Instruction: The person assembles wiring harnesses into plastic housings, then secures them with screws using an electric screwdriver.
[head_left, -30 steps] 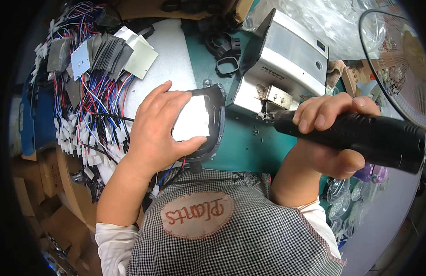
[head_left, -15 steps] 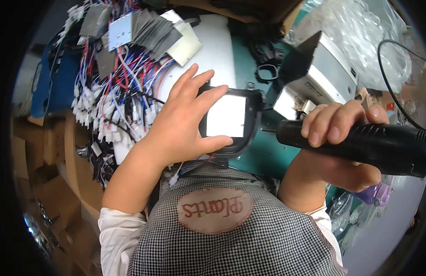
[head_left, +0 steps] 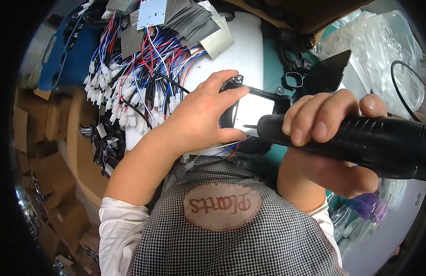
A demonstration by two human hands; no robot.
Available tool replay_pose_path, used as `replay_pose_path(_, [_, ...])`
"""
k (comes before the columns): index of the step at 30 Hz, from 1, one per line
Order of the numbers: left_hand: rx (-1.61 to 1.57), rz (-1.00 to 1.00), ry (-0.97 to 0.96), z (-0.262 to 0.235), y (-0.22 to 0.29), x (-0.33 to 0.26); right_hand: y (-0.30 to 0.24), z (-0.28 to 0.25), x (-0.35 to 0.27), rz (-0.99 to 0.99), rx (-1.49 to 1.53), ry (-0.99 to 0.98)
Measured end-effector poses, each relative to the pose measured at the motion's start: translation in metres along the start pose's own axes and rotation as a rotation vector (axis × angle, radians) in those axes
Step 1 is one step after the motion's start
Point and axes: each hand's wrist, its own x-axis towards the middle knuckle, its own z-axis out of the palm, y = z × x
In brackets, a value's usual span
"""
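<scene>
My left hand is closed on a black plastic housing, fingers at its far side and thumb at the near side. A flat white panel sits in the housing, between thumb and fingers. Thin blue, red and white wires come out at the near edge. In my right hand is a black electric screwdriver, held level with fingers over the top and thumb below. Its thin bit points left and shows above the near part of the panel; whether it touches cannot be made out.
Far left lies a heap of wires with white connectors, beside stacked grey plates on white foam. Black ring-shaped parts, an open metal box and clear plastic bags stand at the far right. Cardboard boxes fill the left.
The screwdriver has moved left, bringing its bit from beside the housing to above the white panel. My left hand keeps its hold on the housing. The whole view has shifted a little.
</scene>
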Motion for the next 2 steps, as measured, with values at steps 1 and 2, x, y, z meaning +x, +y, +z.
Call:
replay_pose_path(1, [-0.003,0.012,0.004,0.0008,-0.0011,0.0003,0.0034,-0.0026,-0.0001,-0.005,0.025,-0.026])
replay_pose_path(2, [-0.003,0.018,0.010,0.0014,-0.0020,-0.0010,0.0023,-0.0044,0.0015,0.031,-0.006,-0.068])
